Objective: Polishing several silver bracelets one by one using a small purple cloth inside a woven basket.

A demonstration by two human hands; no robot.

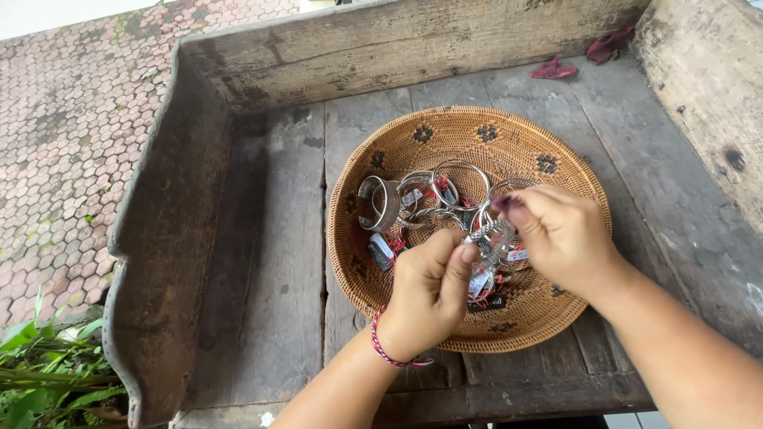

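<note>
both hands are meeting just right of the frame's centre, over a round woven basket [548,163] that is sitting on a worn grey wooden bench [278,262]. the left hand [429,290], coming up from the bottom middle with a red and white cord [388,349] around its wrist, is pinching a silver bangle [486,232] between thumb and forefinger, the fingers curled tight around it. the right hand [560,234], reaching in from the lower right, is closing its fingertips on the same bangle from the other side, so the piece is being gripped by both hands just above the basket's middle. a small tag [479,282] is hanging under the bangle on red thread, close to the left thumb. more silver bangles [433,191] are lying in the basket up and to the left of the hands, some overlapping, with a wide cuff [380,202] standing on edge at the far left of the pile and another tag [381,250] lying just below it. the basket's weave is showing dark flower marks around its wall. the bench's raised edges are running along the top and left of the frame. two reddish petals [554,70] are lying on the boards at the upper right. patterned paving [63,135] is filling the upper left, and green leaves [40,373] are poking in at the lower left.
</note>
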